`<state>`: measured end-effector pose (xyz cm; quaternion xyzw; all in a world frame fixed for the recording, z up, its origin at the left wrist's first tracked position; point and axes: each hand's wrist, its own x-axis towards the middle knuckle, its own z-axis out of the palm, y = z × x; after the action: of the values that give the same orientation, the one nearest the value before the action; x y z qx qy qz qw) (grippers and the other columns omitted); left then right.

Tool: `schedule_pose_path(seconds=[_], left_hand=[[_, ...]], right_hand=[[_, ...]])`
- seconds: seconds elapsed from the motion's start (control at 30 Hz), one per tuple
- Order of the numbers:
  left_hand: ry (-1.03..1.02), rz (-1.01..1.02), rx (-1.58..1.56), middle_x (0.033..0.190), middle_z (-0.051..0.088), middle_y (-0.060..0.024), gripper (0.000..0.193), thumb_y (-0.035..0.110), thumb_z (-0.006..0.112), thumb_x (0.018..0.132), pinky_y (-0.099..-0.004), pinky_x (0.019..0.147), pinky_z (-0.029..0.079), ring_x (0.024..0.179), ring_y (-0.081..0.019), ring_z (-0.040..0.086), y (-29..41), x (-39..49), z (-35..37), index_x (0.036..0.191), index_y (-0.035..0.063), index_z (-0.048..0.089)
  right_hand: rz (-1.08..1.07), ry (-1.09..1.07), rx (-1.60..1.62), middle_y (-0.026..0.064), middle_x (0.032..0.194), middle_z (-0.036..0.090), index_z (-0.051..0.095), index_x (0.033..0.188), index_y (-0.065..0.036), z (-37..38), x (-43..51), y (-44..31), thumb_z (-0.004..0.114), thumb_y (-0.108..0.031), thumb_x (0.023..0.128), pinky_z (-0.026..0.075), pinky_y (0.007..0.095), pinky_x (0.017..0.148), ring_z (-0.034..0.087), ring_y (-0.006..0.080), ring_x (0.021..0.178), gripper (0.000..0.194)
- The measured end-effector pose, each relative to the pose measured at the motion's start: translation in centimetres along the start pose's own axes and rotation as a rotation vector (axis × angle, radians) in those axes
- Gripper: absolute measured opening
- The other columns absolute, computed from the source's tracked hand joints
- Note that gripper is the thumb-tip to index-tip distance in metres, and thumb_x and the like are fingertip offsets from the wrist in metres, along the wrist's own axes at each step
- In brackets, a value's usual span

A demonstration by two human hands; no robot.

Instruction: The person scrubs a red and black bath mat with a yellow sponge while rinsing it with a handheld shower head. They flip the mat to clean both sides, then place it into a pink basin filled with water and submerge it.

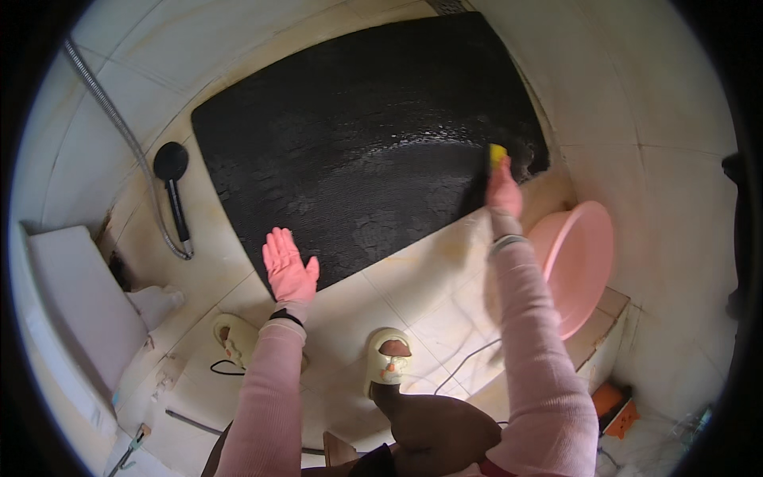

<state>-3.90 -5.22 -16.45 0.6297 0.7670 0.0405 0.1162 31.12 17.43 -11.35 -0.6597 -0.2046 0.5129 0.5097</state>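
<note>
A large black mat (334,173) lies on the tiled floor, its surface wet and shiny towards the right. My right hand (503,191), in a pink rubber glove, grips a yellow sponge (498,155) at the mat's right side, near its corner. Part of the sponge is hidden by the fingers. On the mat's near left corner, my left hand (289,268) rests in a matching pink glove. Its palm is down, the thumb stands apart from the fingers, and nothing is held.
A black shower head (171,161) with a metal hose (113,104) lies left of the mat. Beside my right forearm a pink plastic basin (581,268) is tipped on its side. My slippered feet (390,364) stand in front. A white ceramic fixture (83,298) is at left; tiled walls (656,119) enclose the floor.
</note>
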Motion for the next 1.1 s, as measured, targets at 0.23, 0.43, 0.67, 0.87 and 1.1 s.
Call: schedule_pose_path(seconds=[0.23, 0.43, 0.67, 0.87, 1.1], left_hand=[[-0.069, -0.011, 0.038, 0.152, 0.021, -0.0212, 0.09, 0.032, 0.066, 0.077, -0.0433, 0.117, 0.01, 0.143, -0.0336, 0.016, 0.3, -0.2, -0.6, 0.145, -0.0042, 0.019], [0.031, 0.007, -0.072, 0.152, 0.019, -0.0211, 0.091, 0.023, 0.068, 0.075, -0.0447, 0.117, 0.013, 0.142, -0.0349, 0.017, 0.4, 0.0, -0.9, 0.146, -0.0035, 0.018], [0.026, 0.003, -0.07, 0.153, 0.018, -0.021, 0.09, 0.026, 0.068, 0.076, -0.0441, 0.117, 0.012, 0.142, -0.0338, 0.016, 0.2, -0.1, -0.7, 0.145, -0.0048, 0.019], [0.019, 0.01, -0.039, 0.153, 0.018, -0.0211, 0.089, 0.029, 0.065, 0.078, -0.0434, 0.117, 0.011, 0.143, -0.0324, 0.014, 0.3, 0.1, -0.7, 0.146, -0.0048, 0.018], [0.049, 0.043, -0.053, 0.153, 0.017, -0.0209, 0.089, 0.027, 0.065, 0.078, -0.0442, 0.117, 0.011, 0.143, -0.0331, 0.014, 0.2, 0.1, -0.7, 0.146, -0.0049, 0.018]], right_hand=[[-0.195, -1.064, -1.319, 0.0174, 0.09, 0.064, 0.06, 0.118, -0.02, 19.6, -18.3, 11.3, 0.051, -0.033, 0.089, 0.053, 0.0393, 0.073, 0.065, 0.0274, 0.09, 0.034], [-0.693, -0.67, -1.452, 0.0083, 0.076, 0.064, 0.067, 0.089, -0.013, 17.1, -5.8, 8.9, 0.042, -0.061, 0.091, 0.051, 0.0359, 0.066, 0.065, 0.0228, 0.075, 0.054], [0.012, 0.314, -0.061, -0.0011, 0.061, 0.045, 0.058, 0.078, -0.012, -2.6, 5.0, -2.6, 0.038, -0.065, 0.091, 0.032, 0.0276, 0.049, 0.041, 0.0133, 0.052, 0.058], [0.281, -0.634, -0.932, 0.0056, 0.068, 0.057, 0.062, 0.084, -0.009, 7.6, -12.1, 5.5, 0.037, -0.074, 0.086, 0.043, 0.0299, 0.057, 0.054, 0.0149, 0.06, 0.069], [0.163, -0.208, -0.866, 0.002, 0.067, 0.053, 0.063, 0.072, -0.009, -2.4, -4.7, 4.2, 0.037, -0.08, 0.082, 0.04, 0.0311, 0.061, 0.051, 0.0158, 0.065, 0.076]])
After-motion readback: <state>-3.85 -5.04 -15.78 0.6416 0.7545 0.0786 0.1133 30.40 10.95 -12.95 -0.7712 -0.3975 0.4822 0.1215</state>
